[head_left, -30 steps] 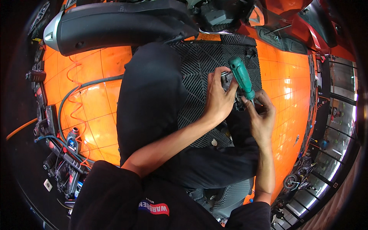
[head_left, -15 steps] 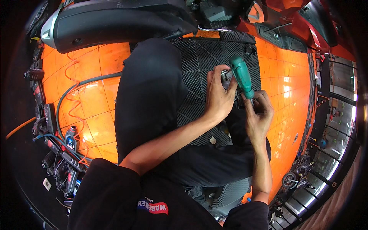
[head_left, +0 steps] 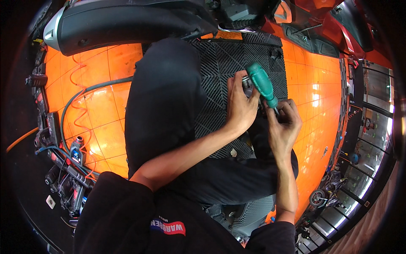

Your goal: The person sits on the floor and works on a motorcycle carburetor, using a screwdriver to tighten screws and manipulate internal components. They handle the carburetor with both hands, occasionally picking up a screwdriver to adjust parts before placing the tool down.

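Observation:
A screwdriver (head_left: 261, 84) with a thick green handle slants between my hands, its butt end up and to the left. My right hand (head_left: 284, 127) is closed, its thumb and fingers pinching the screwdriver near where the shaft leaves the handle. The shaft's tip is hidden. My left hand (head_left: 242, 105) is curled around a small metal part (head_left: 247, 82), which shows only in pieces between the thumb and fingers. The handle partly covers this part, so its exact kind cannot be made out. Both hands are above the dark ribbed mat, beside my raised knee.
A black exhaust muffler (head_left: 127, 27) spans the upper left, with red motorbike bodywork (head_left: 330, 25) at upper right. A grey hose (head_left: 99, 87) and a coiled orange air line (head_left: 79, 112) lie on the orange tiles. Several bottles, including a grey one (head_left: 77, 150), stand at left.
The screwdriver handle has tipped slightly to the left, its butt end shifting the most. Both hands keep nearly the same place and grip.

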Demonstrator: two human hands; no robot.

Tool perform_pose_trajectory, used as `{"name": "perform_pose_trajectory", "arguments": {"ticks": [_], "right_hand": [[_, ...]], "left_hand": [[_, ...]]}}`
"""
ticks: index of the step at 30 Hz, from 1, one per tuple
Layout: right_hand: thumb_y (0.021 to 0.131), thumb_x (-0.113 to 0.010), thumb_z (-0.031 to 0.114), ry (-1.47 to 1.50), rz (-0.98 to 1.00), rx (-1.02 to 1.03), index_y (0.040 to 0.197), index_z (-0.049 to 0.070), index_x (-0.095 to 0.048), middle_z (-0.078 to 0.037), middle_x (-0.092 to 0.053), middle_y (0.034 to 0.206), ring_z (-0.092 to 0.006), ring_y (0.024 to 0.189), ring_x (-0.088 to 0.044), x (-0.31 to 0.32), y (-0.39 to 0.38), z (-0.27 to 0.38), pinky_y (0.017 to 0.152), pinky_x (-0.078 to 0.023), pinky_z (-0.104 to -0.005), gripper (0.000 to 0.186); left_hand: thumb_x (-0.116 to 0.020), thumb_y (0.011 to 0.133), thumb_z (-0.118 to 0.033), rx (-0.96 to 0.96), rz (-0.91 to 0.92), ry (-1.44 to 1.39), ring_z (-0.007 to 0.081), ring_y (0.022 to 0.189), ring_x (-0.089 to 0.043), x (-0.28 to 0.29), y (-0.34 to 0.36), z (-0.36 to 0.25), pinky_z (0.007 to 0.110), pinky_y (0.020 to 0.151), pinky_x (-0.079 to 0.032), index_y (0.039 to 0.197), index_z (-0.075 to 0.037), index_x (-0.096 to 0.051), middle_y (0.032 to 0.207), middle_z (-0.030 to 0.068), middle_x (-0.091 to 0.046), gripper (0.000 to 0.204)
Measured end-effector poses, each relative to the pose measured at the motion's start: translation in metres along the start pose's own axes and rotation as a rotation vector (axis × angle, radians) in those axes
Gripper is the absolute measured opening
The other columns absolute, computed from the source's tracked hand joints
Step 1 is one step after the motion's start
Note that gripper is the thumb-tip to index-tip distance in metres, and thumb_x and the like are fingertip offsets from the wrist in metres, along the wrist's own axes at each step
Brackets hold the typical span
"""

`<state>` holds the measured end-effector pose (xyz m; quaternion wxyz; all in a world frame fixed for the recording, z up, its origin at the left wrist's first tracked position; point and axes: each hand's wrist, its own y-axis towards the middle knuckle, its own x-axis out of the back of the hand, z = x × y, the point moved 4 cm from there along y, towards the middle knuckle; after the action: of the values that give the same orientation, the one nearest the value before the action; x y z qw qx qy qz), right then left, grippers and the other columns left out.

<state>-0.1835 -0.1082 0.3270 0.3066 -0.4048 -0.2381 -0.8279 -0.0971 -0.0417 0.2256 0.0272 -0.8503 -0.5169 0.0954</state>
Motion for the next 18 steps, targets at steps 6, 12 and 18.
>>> {"name": "perform_pose_trajectory", "arguments": {"ticks": [6, 12, 18], "right_hand": [[0.083, -0.076, -0.003, 0.007, -0.047, 0.091, 0.09, -0.005, -0.069, -0.007, -0.053, 0.079, -0.0136, 0.069, -0.052, 0.004, -0.002, -0.003, 0.061, -0.042, -0.0273, 0.011], [0.094, -0.069, -0.003, 0.304, -0.09, -0.055, 0.1, -0.003, -0.065, 0.001, -0.055, 0.088, -0.0066, 0.076, -0.052, 0.013, -0.007, -0.014, 0.064, -0.041, -0.0218, 0.007], [0.106, -0.054, 0.009, 0.74, -0.399, 0.022, 0.113, -0.006, -0.065, -0.006, -0.064, 0.105, -0.0135, 0.097, -0.062, 0.074, 0.005, -0.025, 0.089, -0.05, -0.0276, 0.02]], "left_hand": [[-0.076, 0.09, -0.017, -0.077, 0.024, 0.031, 0.0304, 0.103, -0.054, -0.002, 0.004, 0.001, 0.044, 0.092, -0.047, 0.124, -0.004, -0.05, 0.112, 0.0178, -0.05, 0.045], [-0.085, 0.084, -0.026, -0.025, 0.026, -0.105, 0.0268, 0.104, -0.055, -0.004, 0.006, 0.001, 0.041, 0.09, -0.049, 0.122, -0.005, -0.051, 0.114, 0.0157, -0.05, 0.056], [-0.085, 0.086, -0.015, 0.004, 0.085, -0.222, 0.0107, 0.089, -0.062, -0.01, 0.007, 0.006, 0.028, 0.074, -0.054, 0.12, -0.007, -0.052, 0.103, 0.0047, -0.06, 0.049]]}}
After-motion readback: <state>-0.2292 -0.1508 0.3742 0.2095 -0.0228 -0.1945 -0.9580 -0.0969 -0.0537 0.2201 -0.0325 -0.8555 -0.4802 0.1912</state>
